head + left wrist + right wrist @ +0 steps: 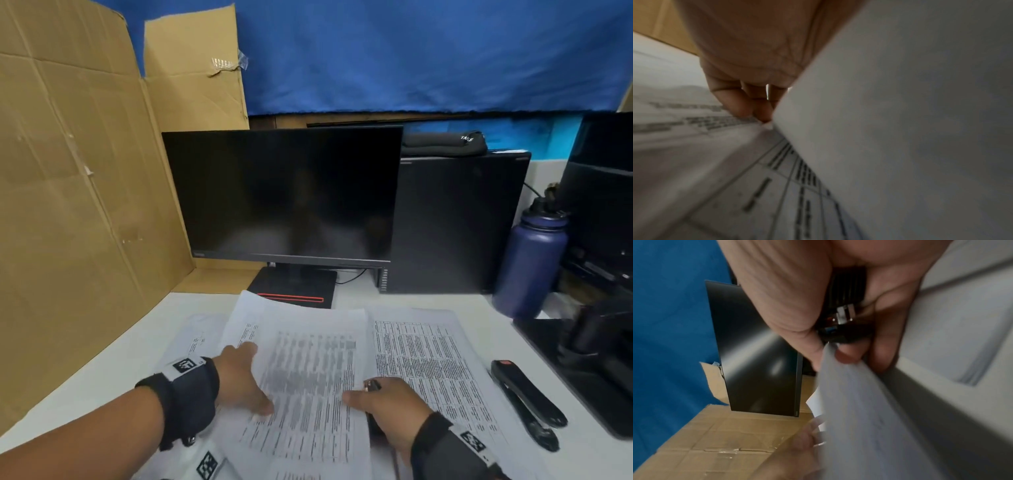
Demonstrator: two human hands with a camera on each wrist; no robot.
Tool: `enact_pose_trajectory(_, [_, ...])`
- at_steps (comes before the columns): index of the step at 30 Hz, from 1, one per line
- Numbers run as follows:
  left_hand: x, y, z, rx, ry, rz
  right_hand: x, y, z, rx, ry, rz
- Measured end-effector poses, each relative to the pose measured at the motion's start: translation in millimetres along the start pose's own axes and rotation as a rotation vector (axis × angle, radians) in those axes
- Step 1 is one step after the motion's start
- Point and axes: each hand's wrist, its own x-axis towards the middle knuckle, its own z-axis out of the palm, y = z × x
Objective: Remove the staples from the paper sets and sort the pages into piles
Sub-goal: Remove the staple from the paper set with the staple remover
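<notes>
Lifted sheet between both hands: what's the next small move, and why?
Probably carry the lifted sheet leftward and lay it on the left pile. The left hand supports its left edge, the right hand pinches its right edge while holding the staple remover, and the sheet seems free.

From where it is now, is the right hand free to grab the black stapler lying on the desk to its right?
Probably not yet. The path to the black stapler looks unobstructed, but the right hand already grips a small black staple remover and pinches the lifted printed sheet, so it would need to release the sheet first.
</notes>
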Motion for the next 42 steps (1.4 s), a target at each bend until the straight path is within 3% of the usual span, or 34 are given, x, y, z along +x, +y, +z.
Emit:
enact_pose_trajectory(3, [-11.9, -6.6, -0.2, -0.075, -0.052, 0.057, -9.2, -6.4, -8.2, -0.184, 0.039, -0.137])
enact_pose_trajectory(8, [-36.0, -20.9, -32.6, -0.212, 0.029, 0.108, -49.7, -24.8, -46.9, -0.272, 0.207, -0.442])
enact_pose_trajectory(11, [-55.3, -9.0, -46.8, -0.520, 0.082, 0.269, -81.5, -39.5, -76.2, -0.268, 0.165, -0.474])
enact_pose_trajectory(17, [-109.2, 68.5, -44.4, -1.207, 0.011, 0.641, -114.9, -52.0, -116.8, -0.257, -0.007, -0.372])
enact_pose_trajectory(20, [-136.7, 89.0, -38.2, -1.401, 0.102, 0.584, -116.5, -46.8, -131.6, -0.286, -0.042, -0.309])
enact_pose_trajectory(24, [-161.8, 92.1, -26.3, -1.526, 0.144, 0.565, -111.1, -37.2, -137.6, -0.411, 0.023, -0.245])
enact_pose_trajectory(27, [-171.2, 88.8, -18.6, -1.557, 0.289, 0.558, -103.1, -25.8, -137.6, -0.597, 0.016, -0.205])
enact_pose_trajectory(29, [-172.8, 80.8, -12.9, -1.552, 0.370, 0.541, -100.8, -22.5, -131.3, -0.592, 0.013, -0.181])
enact_pose_trajectory(31, [-172.0, 75.3, -8.2, -1.553, 0.409, 0.511, -100.1, -21.2, -120.4, -0.587, 0.079, -0.232])
enact_pose_trajectory(36, [-165.4, 64.0, -0.6, -1.539, 0.482, 0.467, -107.8, -9.8, -109.3, -0.560, 0.486, -0.407])
enact_pose_trajectory(39, [-163.2, 70.0, 8.7, -1.507, 0.492, 0.470, -140.2, -36.2, -58.7, -0.387, 0.339, -0.570])
enact_pose_trajectory(42, [-166.6, 79.5, 19.3, -1.488, 0.419, 0.475, -155.5, -55.4, -4.7, -0.392, 0.116, -0.656])
